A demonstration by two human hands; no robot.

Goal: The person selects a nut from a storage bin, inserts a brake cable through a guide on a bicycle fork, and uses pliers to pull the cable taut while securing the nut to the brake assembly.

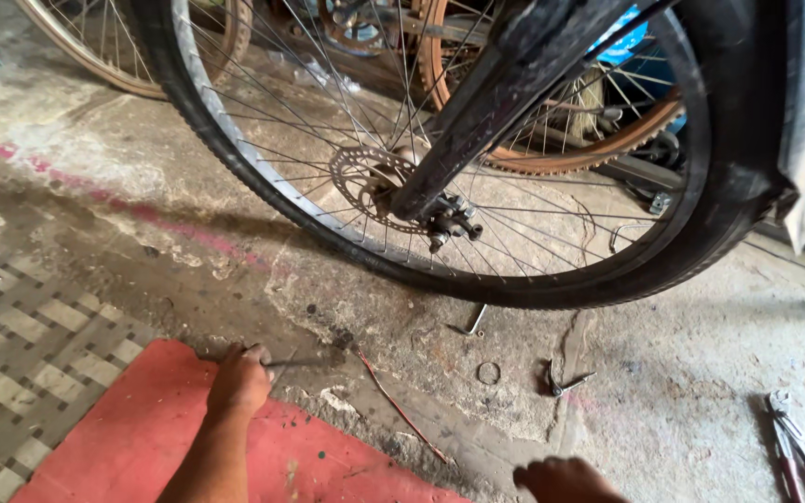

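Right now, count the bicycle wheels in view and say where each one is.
3. The black-tyred wheel stands in front at the centre, one rusty-rimmed wheel is behind it at upper left, and another rusty wheel shows through its spokes at upper right. More may be hidden behind.

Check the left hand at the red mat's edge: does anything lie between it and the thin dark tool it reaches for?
Nothing visible does. The left hand is already on the thin dark tool, which lies on the concrete floor at the edge of the red mat. Whether the fingers have closed round it cannot be told.
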